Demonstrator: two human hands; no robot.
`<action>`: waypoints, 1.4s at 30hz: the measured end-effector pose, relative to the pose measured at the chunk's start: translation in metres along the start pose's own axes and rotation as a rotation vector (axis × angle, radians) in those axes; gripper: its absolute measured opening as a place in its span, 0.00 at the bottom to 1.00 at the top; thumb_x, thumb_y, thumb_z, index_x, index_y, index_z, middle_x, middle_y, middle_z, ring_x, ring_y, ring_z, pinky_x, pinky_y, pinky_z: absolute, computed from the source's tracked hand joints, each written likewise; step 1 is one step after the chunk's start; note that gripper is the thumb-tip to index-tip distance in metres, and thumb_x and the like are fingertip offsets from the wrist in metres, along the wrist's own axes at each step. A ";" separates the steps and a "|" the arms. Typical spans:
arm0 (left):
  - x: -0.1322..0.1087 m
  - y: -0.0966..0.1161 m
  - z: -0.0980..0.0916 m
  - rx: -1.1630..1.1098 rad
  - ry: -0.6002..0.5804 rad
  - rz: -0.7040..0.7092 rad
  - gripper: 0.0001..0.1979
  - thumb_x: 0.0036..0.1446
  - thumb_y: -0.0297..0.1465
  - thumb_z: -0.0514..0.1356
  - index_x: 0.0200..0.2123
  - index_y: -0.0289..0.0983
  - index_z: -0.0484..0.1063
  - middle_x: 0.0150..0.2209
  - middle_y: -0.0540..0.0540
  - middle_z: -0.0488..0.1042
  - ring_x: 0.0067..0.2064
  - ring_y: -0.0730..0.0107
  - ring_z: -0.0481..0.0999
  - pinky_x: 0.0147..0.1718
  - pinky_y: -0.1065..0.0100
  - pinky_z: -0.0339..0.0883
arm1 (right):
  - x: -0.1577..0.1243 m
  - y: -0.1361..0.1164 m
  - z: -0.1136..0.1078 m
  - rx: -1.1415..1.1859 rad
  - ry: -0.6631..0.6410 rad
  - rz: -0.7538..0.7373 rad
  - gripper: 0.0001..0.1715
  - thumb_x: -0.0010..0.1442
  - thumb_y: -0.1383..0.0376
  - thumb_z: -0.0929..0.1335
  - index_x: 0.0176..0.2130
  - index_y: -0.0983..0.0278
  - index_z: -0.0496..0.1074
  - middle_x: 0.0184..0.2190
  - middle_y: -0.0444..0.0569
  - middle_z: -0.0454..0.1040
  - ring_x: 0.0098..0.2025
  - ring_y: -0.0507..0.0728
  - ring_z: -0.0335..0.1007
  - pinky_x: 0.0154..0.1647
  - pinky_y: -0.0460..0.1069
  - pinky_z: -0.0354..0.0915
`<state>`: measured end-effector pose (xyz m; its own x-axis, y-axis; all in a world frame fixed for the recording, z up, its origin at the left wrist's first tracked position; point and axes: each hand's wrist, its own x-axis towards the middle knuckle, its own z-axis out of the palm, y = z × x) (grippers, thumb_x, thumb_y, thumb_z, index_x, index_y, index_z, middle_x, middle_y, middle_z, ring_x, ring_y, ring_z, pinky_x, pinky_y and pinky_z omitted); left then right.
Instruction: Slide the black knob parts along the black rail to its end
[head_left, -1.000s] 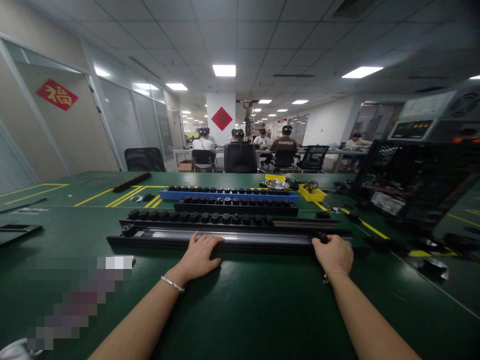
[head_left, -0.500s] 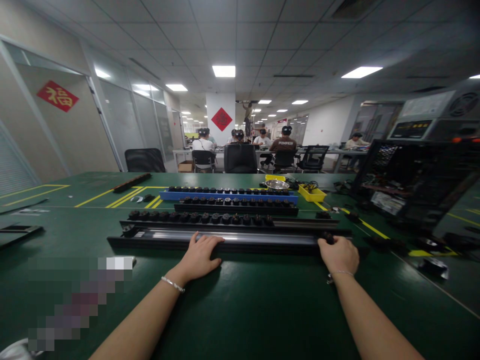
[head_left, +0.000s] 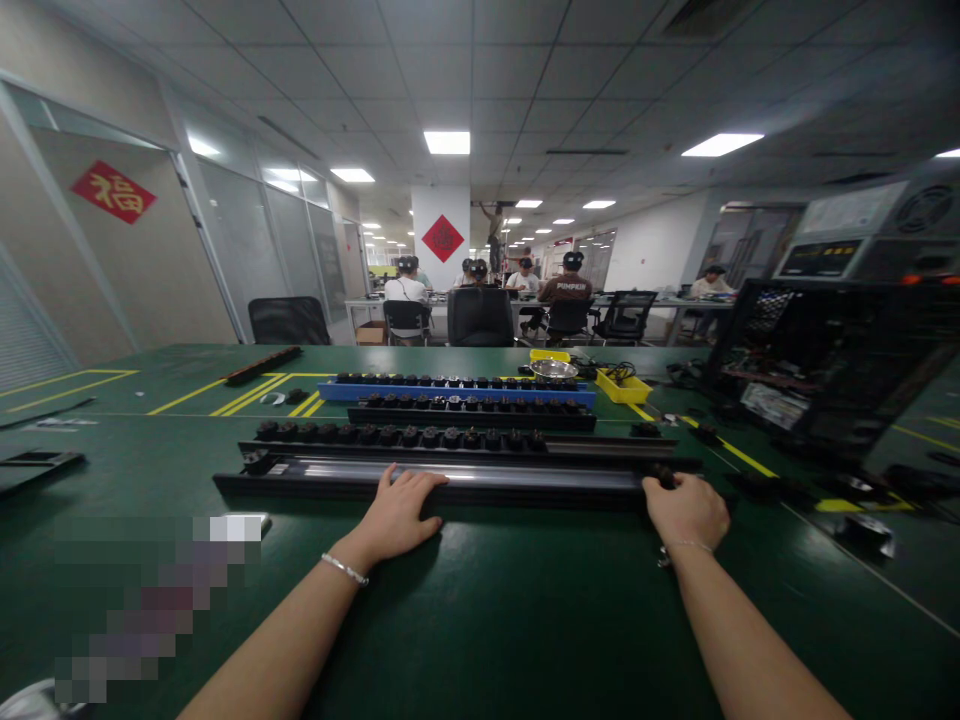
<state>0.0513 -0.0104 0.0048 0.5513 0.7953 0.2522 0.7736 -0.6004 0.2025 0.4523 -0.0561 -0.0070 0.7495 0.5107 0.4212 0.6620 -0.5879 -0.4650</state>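
Note:
Across the green table in front of me lies a long black channel rail [head_left: 322, 484] with a shiny strip along its inside. My left hand [head_left: 401, 510] grips its near wall around the middle, fingers over the top and thumb on my side. At the rail's right end, my right hand [head_left: 688, 512] pinches a small black part [head_left: 660, 477] that looks like a socket module; my fingers cover much of it. A similar black piece [head_left: 257, 460] sits at the left end. Just behind is another black rail [head_left: 607, 446], with a row of black socket modules [head_left: 390, 435].
Farther back are a blue rail [head_left: 457, 393] and a shorter black rail [head_left: 472, 418], both carrying socket rows. A yellow bin [head_left: 624, 387] and a metal bowl [head_left: 553, 370] stand beyond. An open computer case [head_left: 795, 370] is at right. People sit at a far table.
My right hand has shifted slightly right along the rail, with the small black part still pinched. My left hand and the rail have stayed in place.

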 end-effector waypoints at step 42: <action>0.000 0.002 -0.002 -0.008 -0.006 -0.005 0.25 0.50 0.36 0.58 0.54 0.46 0.61 0.54 0.47 0.69 0.56 0.57 0.64 0.60 0.43 0.33 | 0.015 0.021 0.012 0.073 0.009 0.092 0.28 0.51 0.55 0.63 0.45 0.71 0.72 0.57 0.63 0.59 0.60 0.69 0.50 0.59 0.61 0.48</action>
<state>0.0519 -0.0121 0.0073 0.5495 0.7986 0.2455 0.7736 -0.5973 0.2114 0.4775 -0.0529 -0.0193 0.8071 0.4511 0.3809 0.5897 -0.5845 -0.5574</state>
